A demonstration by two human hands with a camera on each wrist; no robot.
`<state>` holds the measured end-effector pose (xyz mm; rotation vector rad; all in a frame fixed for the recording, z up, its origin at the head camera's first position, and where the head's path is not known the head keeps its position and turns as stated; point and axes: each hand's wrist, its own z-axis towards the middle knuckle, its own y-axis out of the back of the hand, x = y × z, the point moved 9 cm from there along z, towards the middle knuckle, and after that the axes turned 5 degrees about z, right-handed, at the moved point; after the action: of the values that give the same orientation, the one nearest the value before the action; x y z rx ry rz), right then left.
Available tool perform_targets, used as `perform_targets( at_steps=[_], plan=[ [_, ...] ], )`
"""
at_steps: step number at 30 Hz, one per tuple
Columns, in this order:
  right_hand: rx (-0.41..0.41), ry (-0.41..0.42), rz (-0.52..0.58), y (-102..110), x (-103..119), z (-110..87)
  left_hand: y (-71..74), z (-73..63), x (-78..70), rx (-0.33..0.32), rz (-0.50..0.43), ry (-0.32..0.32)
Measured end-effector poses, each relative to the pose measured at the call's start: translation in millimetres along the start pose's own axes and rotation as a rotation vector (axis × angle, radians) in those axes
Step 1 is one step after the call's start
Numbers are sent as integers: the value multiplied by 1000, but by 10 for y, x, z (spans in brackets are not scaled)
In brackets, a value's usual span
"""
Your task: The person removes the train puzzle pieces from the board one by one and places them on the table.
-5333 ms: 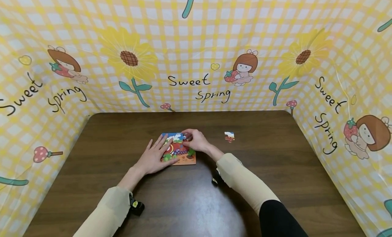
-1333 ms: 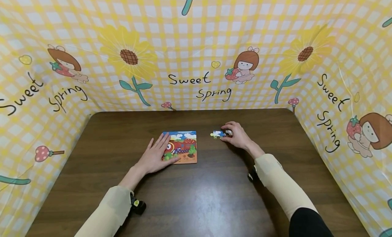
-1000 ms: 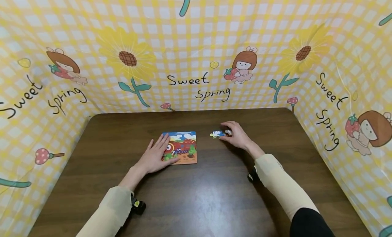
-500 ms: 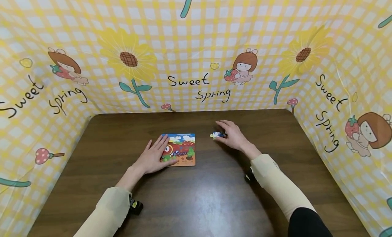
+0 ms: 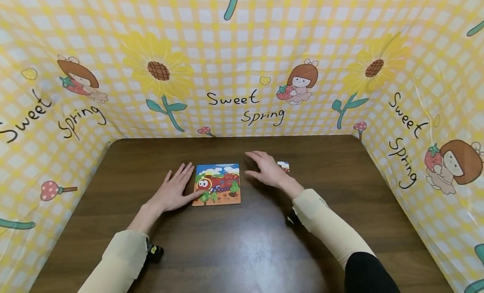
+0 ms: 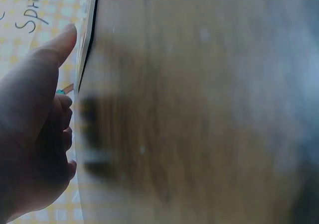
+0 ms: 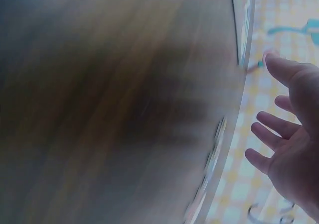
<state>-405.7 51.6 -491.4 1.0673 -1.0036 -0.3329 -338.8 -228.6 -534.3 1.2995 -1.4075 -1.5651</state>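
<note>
A square jigsaw puzzle point(image 5: 223, 184) with a red cartoon train lies flat on the brown table. My left hand point(image 5: 172, 194) is at its left side, fingers straight and spread, with the thumb reaching over the lower left part of the picture. Whether the thumb touches it I cannot tell. To the right of the puzzle, my right hand point(image 5: 266, 171) is apart from it with fingers extended, holding nothing. Loose puzzle pieces point(image 5: 283, 165) lie partly hidden behind that hand. The right wrist view shows their thin edges point(image 7: 212, 159) and the spread fingers point(image 7: 269, 124).
The dark wooden table point(image 5: 227, 251) spreads around the puzzle. Yellow checked cloth point(image 5: 234, 53) with printed flowers and figures stands at the back and along both sides. Beige sleeves point(image 5: 124, 255) cover the forearms, with small black cameras point(image 5: 155, 252) at the wrists.
Earlier my right hand was at the puzzle's upper right, then at the loose pieces; it has let go and moved left. My left hand has slid left, uncovering most of the picture.
</note>
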Motion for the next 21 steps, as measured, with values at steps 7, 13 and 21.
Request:
perform_targets(
  at_steps=[7,13,21],
  plan=[
    [70,61,68,-245,387,187,-16,-3,11,9,-15,-30],
    [89,56,290,-435,608,349,-52,-8,19,22,-10,-28],
    [96,2,353,-620,690,494,-40,-10,17,6,-37,-33]
  ],
)
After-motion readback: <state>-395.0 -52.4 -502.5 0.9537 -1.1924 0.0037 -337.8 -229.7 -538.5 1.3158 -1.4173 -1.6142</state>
